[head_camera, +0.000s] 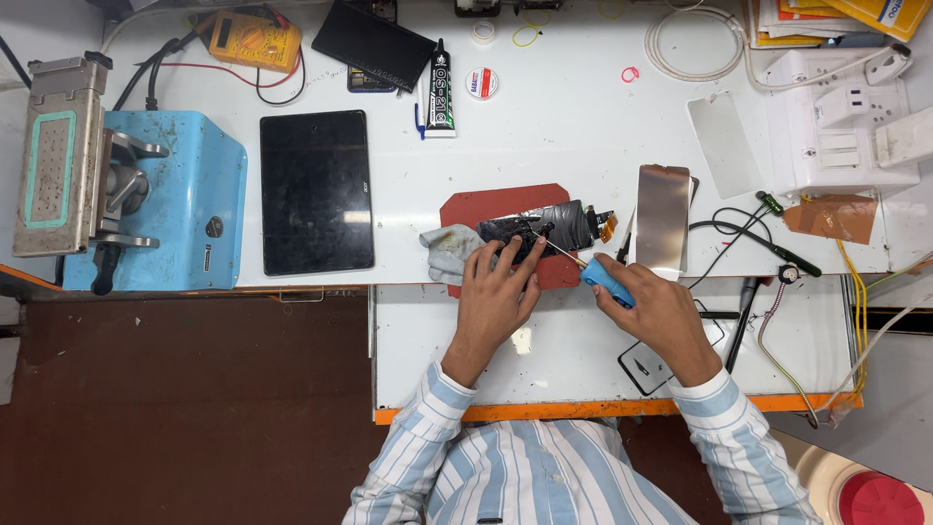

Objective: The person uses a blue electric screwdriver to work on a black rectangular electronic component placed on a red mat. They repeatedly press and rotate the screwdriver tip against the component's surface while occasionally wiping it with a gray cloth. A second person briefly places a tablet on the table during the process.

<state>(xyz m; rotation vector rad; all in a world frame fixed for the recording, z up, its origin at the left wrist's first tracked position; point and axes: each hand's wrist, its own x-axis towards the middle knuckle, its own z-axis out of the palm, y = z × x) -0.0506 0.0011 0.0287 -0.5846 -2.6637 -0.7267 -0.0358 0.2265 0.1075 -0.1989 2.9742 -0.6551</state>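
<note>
The person leans over the white table [583, 146], both striped sleeves reaching forward. The left hand [496, 297] lies flat with its fingers spread and pressed down on a dark opened phone part [539, 231], pinning it in place rather than gripping it. That part rests on a red mat [486, 206] near the table's front edge, and a crumpled grey cloth [447, 251] lies just beside it, partly under the left fingers. The right hand [661, 316] is curled closed around the blue handle of a small screwdriver [603, 280], whose thin shaft slants up and to the left until its tip meets the phone part close to the left fingertips.

Just beyond the right hand, a shiny metal backplate [664, 219] lies upright on the table. Farther left, a black tablet [316, 192] lies flat, and a blue machine base [180, 199] sits at the table's left end. Near the back edge are a yellow multimeter [255, 39] and a black glue tube [440, 92]. A white power strip [841, 136] sits at the far right, with loose cables trailing below it.
</note>
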